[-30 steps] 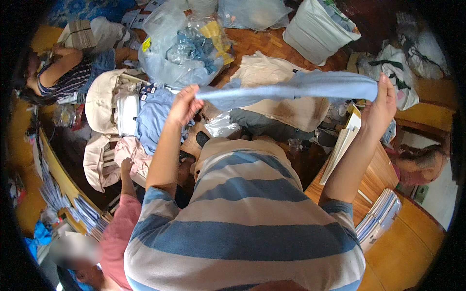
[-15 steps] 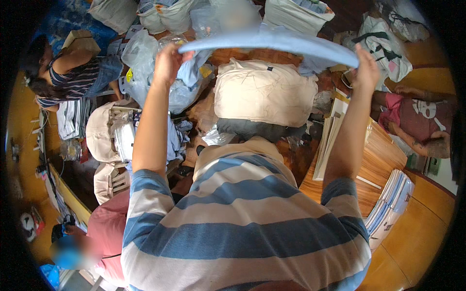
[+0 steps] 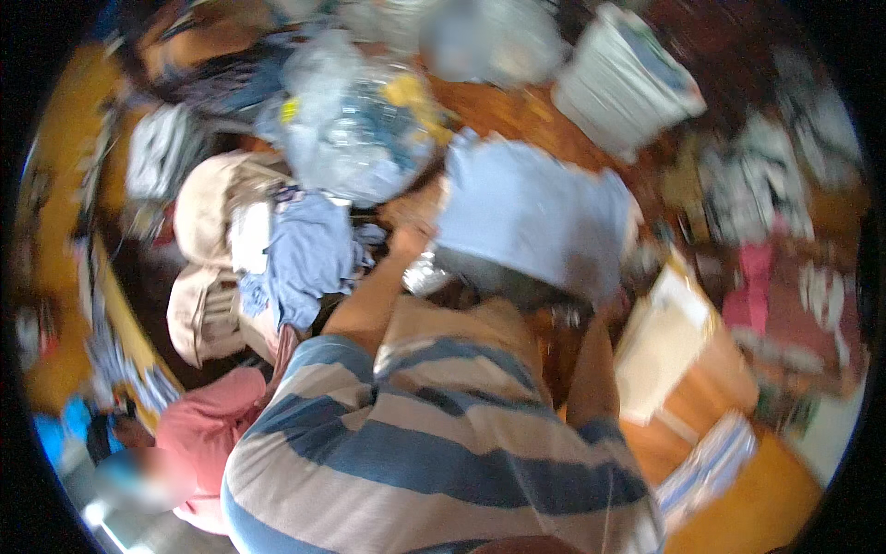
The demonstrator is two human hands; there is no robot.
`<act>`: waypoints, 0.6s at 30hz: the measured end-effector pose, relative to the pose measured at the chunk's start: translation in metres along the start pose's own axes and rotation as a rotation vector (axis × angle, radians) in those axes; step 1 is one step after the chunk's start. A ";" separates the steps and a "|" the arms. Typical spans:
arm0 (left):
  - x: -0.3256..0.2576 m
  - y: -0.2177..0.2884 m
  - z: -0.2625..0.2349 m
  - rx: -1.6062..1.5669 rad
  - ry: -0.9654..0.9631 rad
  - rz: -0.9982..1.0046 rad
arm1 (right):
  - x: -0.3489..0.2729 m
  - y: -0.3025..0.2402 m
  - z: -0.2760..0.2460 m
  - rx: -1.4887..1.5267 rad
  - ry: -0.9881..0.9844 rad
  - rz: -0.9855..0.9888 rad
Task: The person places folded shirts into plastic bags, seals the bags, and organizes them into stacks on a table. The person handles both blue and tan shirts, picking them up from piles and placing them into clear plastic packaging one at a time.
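A light blue cloth point(image 3: 535, 212) lies spread in front of me, over the cream padded stack seen from above; only slivers of the cream show at its edges. My left hand point(image 3: 415, 236) is at the cloth's near left corner, fingers closed on its edge though smeared by motion. At the near right corner my right hand point(image 3: 604, 316) grips the edge, mostly in shadow. Between the two hands the near edge runs fairly straight. A dark bundle point(image 3: 498, 277) shows below that edge, just beyond my knees.
A clear plastic bag of blue clothing point(image 3: 351, 138) stands at the far left, a white sack point(image 3: 628, 83) at the far right. Cream chairs point(image 3: 203, 217) hold blue garments on the left. A wooden table with boards point(image 3: 669, 342) is at my right. People sit on both sides.
Both hands have come down and toward me, lowering the blue cloth from the air onto the cream stack. The whole view has shifted and blurred with head movement.
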State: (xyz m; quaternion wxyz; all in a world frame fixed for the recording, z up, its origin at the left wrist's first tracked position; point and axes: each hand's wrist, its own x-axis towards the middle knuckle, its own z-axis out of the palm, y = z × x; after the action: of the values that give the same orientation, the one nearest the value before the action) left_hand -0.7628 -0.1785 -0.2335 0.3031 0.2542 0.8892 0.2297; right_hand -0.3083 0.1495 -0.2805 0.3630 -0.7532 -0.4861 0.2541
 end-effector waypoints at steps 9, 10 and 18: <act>-0.082 0.019 -0.015 -0.218 -0.294 -0.201 | -0.105 -0.084 0.012 -0.550 -0.069 -0.708; -0.091 0.021 -0.030 -0.291 -0.349 -0.227 | -0.131 -0.102 0.011 -0.448 -0.196 -0.958; -0.154 -0.185 -0.031 -1.136 0.209 -0.811 | -0.326 -0.169 0.106 -0.353 -1.764 -0.274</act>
State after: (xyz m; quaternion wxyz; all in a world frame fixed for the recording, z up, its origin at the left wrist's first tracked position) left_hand -0.7355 -0.4189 -0.2504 0.3638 -0.3180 0.6809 0.5504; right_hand -0.6079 -0.0728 -0.2010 -0.2341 -0.2659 -0.7047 0.6148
